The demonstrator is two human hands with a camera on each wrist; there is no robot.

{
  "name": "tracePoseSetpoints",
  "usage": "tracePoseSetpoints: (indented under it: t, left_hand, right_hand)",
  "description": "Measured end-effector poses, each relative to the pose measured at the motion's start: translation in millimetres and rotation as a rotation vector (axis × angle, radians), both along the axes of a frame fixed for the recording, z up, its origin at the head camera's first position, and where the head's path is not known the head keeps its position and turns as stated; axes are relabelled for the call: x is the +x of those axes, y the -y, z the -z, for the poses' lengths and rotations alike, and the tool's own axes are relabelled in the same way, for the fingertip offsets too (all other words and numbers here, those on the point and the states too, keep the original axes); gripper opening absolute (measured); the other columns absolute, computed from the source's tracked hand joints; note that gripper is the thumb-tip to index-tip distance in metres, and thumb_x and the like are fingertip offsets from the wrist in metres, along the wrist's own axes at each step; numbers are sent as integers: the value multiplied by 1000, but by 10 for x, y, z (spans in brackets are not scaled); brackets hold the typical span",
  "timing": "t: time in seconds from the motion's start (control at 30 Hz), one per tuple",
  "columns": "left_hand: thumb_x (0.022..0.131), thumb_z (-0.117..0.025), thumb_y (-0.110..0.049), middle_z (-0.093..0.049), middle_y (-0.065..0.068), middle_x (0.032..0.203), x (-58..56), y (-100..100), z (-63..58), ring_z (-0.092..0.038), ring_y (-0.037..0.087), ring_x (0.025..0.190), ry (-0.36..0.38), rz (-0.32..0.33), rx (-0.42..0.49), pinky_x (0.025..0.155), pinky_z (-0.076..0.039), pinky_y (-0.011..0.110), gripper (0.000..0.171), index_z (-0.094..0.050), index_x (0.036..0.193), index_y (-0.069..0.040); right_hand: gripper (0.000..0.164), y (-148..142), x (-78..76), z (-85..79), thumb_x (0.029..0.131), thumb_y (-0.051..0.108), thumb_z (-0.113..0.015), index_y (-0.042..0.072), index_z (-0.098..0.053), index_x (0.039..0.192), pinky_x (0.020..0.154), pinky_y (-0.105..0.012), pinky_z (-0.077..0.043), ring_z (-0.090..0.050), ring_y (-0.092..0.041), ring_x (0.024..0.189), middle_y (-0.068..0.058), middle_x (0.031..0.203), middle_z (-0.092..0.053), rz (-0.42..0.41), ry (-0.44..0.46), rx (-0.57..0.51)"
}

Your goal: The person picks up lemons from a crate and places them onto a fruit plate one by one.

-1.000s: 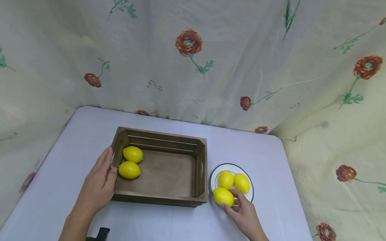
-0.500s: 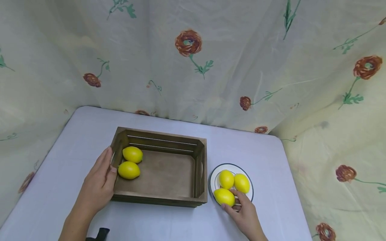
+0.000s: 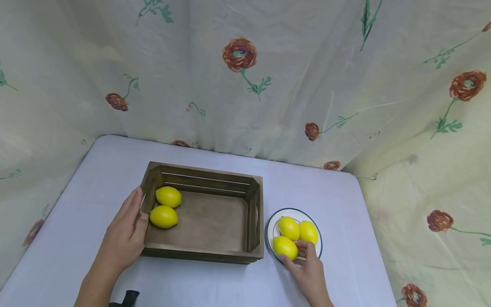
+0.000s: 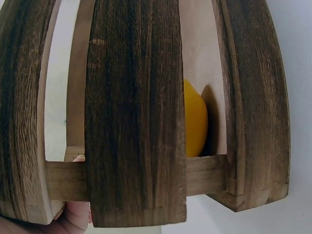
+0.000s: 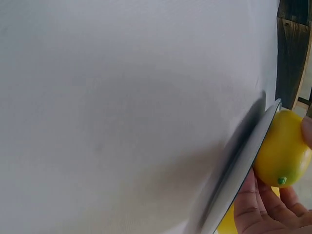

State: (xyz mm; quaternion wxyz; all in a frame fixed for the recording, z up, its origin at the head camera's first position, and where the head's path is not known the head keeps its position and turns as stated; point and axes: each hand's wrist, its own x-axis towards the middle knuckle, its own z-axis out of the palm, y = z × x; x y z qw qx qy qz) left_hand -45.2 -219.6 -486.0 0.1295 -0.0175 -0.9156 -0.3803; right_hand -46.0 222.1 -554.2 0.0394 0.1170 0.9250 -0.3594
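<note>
My left hand holds the left end of a brown wooden crate, its thumb at the rim. Two lemons, a rear one and a nearer one, lie against each other at that end inside. To the right, a white plate with a dark rim carries three lemons. The nearest of these, a lemon with a green stem tip, is between the thumb and fingers of my right hand. Behind it sit a left lemon and a right lemon.
A white cloth covers the table. Flower-patterned curtains hang behind and at both sides. A black object shows at the bottom edge, near the left forearm. Crate slats fill most of the left wrist view.
The right hand and its lemon have shifted slightly up and right over the plate, closer to the other two lemons, which moved a little. The left hand and crate stay practically still.
</note>
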Motion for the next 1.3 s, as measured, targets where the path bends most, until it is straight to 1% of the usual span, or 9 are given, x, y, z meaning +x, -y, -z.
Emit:
tracePoseSetpoints:
  t: [0.17,0.3,0.43,0.63,0.73,0.83,0.97,1.03,1.3]
  left_hand:
    - [109,-46,-14,-26,18,170,0,6,-3,-32,42,152,5,2,5,126,-25,49,59,-27,164,0]
    - [109,-45,-14,-26,18,170,0,10,-8,-31,41,153,10,5,4,126,-25,49,59,-27,163,1]
    - [109,-46,-14,-25,17,170,-2,12,-12,-30,41,153,15,7,-4,126,-24,49,60,-27,164,0]
    - [108,-46,-13,-24,17,171,4,14,-9,-30,41,153,25,18,-9,126,-24,50,61,-26,164,1]
    - [108,-46,-13,-24,17,171,5,13,-11,-30,41,153,28,14,-12,126,-25,51,61,-26,164,0]
    - [108,-46,-13,-24,17,171,5,14,-15,-30,41,153,33,10,-14,126,-24,51,62,-25,164,0]
    - [108,-46,-13,-23,17,171,6,19,-18,-29,40,154,34,12,-16,126,-23,50,61,-25,164,0]
    - [108,-45,-13,-23,17,171,8,21,-21,-28,40,154,36,11,-15,126,-23,50,61,-25,164,1]
    - [109,-44,-15,-23,17,171,4,21,-18,-29,41,153,42,12,-8,125,-25,52,61,-24,164,1]
  right_hand:
    - [61,58,-24,19,86,17,-88,3,-48,130,91,-44,-62,-67,-32,108,-20,129,-62,48,12,-3]
    - [62,76,-33,18,86,17,-87,3,-48,132,96,-49,-59,-65,-32,111,-19,130,-60,64,20,5]
    - [63,66,-26,2,86,16,-87,2,-47,132,98,-52,-58,-65,-36,113,-21,132,-59,65,13,11]
    - [64,53,-17,-16,84,16,-89,2,-48,131,100,-51,-57,-63,-37,118,-21,130,-58,98,-11,18]
    - [65,51,-16,-28,83,15,-89,1,-48,131,101,-49,-56,-61,-36,118,-20,126,-59,85,-40,28]
    - [63,56,-10,-65,83,13,-90,-1,-49,130,100,-47,-57,-61,-35,117,-20,124,-61,65,-95,52]
    - [62,65,-26,-158,82,12,-90,-2,-51,129,99,-45,-58,-62,-35,117,-18,123,-61,62,-175,84]
    - [62,71,-45,-208,83,12,-90,-1,-52,130,99,-45,-58,-62,-34,117,-17,124,-61,59,-197,92]
    - [72,82,-91,-330,85,15,-90,0,-48,142,103,-50,-55,-60,-33,118,-17,130,-60,-1,-220,83]
